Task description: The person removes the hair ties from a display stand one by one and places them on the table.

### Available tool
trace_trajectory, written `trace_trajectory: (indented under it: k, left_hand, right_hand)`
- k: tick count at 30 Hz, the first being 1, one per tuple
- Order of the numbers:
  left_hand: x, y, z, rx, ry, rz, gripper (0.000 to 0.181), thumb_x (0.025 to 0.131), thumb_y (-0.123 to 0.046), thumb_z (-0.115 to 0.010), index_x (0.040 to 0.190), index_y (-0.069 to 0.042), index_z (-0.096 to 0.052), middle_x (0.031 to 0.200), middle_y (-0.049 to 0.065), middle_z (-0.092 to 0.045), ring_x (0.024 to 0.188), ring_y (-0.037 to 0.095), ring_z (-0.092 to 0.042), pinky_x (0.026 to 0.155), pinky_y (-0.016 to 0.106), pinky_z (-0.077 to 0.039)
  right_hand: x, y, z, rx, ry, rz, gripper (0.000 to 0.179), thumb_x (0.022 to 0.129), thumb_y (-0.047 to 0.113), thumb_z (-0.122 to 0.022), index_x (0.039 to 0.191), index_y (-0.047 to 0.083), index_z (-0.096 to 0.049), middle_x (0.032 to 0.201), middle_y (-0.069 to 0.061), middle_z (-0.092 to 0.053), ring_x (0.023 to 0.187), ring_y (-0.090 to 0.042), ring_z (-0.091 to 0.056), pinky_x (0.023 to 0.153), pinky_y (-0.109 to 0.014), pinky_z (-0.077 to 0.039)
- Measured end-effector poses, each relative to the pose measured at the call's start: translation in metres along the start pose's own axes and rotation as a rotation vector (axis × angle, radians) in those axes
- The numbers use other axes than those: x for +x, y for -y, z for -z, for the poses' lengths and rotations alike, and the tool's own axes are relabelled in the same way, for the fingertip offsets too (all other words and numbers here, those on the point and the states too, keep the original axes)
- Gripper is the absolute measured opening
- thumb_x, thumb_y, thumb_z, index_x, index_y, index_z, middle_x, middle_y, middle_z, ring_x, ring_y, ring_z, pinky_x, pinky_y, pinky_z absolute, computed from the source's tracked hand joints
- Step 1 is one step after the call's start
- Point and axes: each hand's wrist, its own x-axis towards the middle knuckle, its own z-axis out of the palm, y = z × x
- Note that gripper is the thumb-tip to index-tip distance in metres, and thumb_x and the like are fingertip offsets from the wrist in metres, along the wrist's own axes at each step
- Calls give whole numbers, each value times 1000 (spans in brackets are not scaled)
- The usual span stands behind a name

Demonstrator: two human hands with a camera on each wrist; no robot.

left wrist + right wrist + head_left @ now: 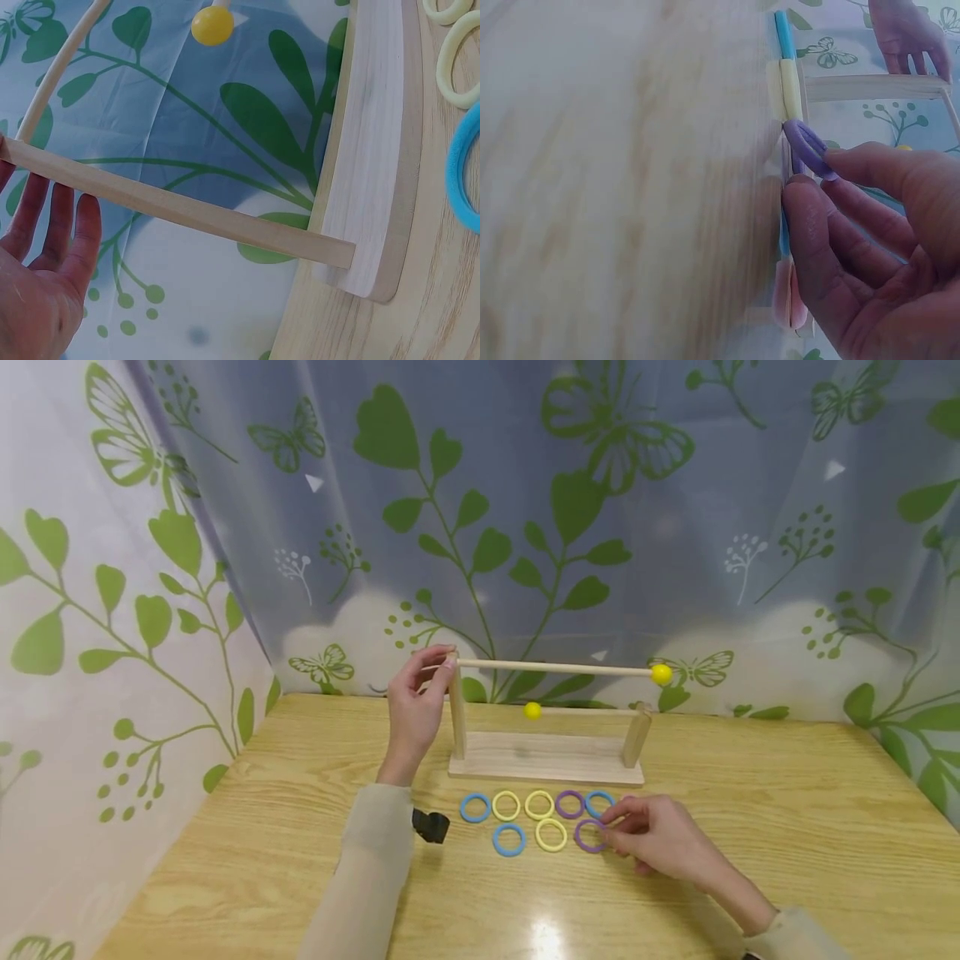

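A wooden stand (546, 758) has a tall post on the left and a short one on the right, each with a horizontal rod ending in a yellow ball. My left hand (420, 697) grips the top of the tall post (187, 202), thumb in front and fingers behind. Below the stand, my right hand (663, 839) pinches a purple ring (810, 150) between thumb and finger; its near side is tilted up off the table in the right wrist view. Beside it lie a yellow ring (551, 849) and a blue ring (509, 853).
Behind these, a row holds blue, yellow and purple rings, including another purple ring (558, 805). A pink ring (781, 292) is partly hidden by my right hand in the head view. A patterned curtain (510, 510) hangs behind the wooden table (300, 760).
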Motion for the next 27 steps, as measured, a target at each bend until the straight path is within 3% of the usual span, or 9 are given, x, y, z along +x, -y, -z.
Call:
trace_trajectory:
  k: [8, 14, 18, 22, 27]
  left_hand:
    - [0, 0, -1, 0, 12, 9, 22, 101, -14, -64, 120, -7, -72, 113, 16, -69, 94, 12, -66, 74, 20, -57]
    - [0, 0, -2, 17, 23, 2, 22, 101, -15, -64, 121, -9, -72, 114, 15, -70, 95, 13, -67, 76, 29, -60]
    - [2, -1, -1, 10, 26, 0, 23, 101, -15, -64, 121, -9, -72, 114, 15, -69, 95, 14, -67, 75, 26, -59]
    - [2, -1, 0, 15, 25, 6, 24, 101, -15, -64, 122, -7, -72, 114, 16, -69, 95, 13, -66, 74, 23, -57]
    - [0, 1, 3, 33, 25, 24, 27, 101, -18, -65, 125, -10, -72, 117, 13, -71, 97, 15, -67, 75, 24, -58]
  right_hand:
    - [-1, 1, 0, -11, -17, -5, 24, 92, 23, -77, 109, 8, -73, 88, -4, -77, 63, -13, -64, 48, -30, -56]
    - [-2, 3, 1, -23, -27, 5, 22, 91, 19, -77, 109, 6, -73, 88, -5, -77, 64, -13, -63, 48, -30, -56]
    - [-2, 4, 2, -24, -30, 10, 22, 91, 21, -77, 108, 7, -73, 88, -5, -76, 60, -12, -62, 47, -30, -55]
    - [-3, 3, 3, -46, -44, 44, 21, 90, 23, -78, 105, 8, -73, 88, -5, -77, 54, -12, -60, 46, -29, -53]
    - [-6, 1, 8, -129, -108, 119, 17, 90, 21, -78, 104, 10, -75, 88, -1, -77, 66, -4, -65, 56, -25, -54]
